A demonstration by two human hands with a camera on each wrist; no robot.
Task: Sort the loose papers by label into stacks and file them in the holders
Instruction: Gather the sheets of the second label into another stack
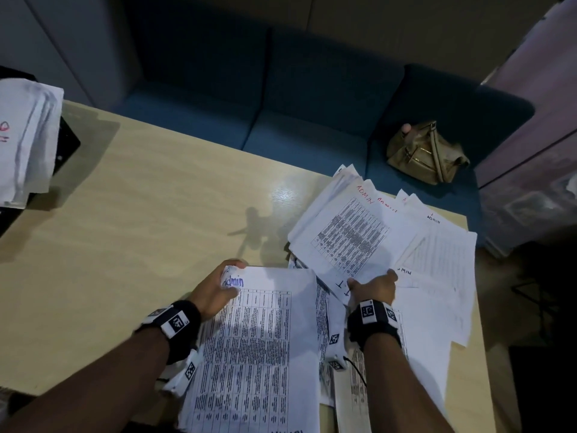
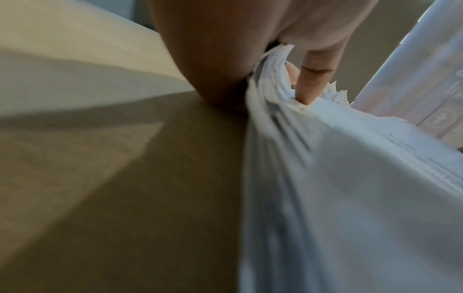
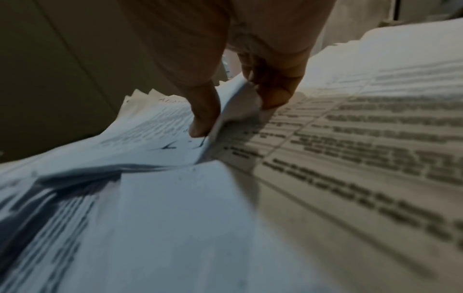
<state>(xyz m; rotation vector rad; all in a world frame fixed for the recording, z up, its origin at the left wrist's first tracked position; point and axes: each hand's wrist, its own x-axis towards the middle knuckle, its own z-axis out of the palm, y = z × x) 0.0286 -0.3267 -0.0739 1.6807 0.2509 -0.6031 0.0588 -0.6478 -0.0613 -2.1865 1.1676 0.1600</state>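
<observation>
A thick stack of printed sheets (image 1: 259,348), its top one marked "admin" in blue, lies at the near edge of the table. My left hand (image 1: 218,285) grips the stack's far left corner, thumb and fingers curled round the paper edges (image 2: 270,83). To the right spreads a loose pile of papers (image 1: 390,245), several labelled "ADMIN" in red. My right hand (image 1: 373,287) pinches the near corner of a printed sheet marked "IT" (image 3: 225,111) and lifts it off the pile.
The pale wooden table (image 1: 140,220) has bare room at its left and middle. A holder with folded white papers (image 1: 25,142) stands at the far left edge. Behind the table runs a blue sofa (image 1: 312,120) with a tan bag (image 1: 427,154) on it.
</observation>
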